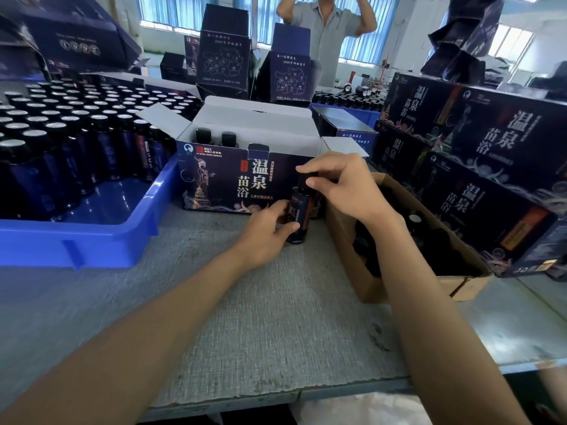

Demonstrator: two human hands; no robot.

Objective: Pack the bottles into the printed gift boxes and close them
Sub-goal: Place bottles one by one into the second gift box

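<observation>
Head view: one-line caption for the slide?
The left hand holds a dark bottle upright while the right hand pinches its cap in front of an open printed gift box.

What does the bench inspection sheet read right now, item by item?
Surface: grey table mat, scuffed towards the right.
Job's things: open gift box holding two capped bottles; one bottle in front of it; closed gift boxes stacked right.
Clutter: blue tray of bottles, left; cardboard carton of dark items, right.
Grippers: left hand grips the bottle; right hand pinches its cap.
Cables: nothing seen.
Surroundings: person standing behind the table; windows.
</observation>
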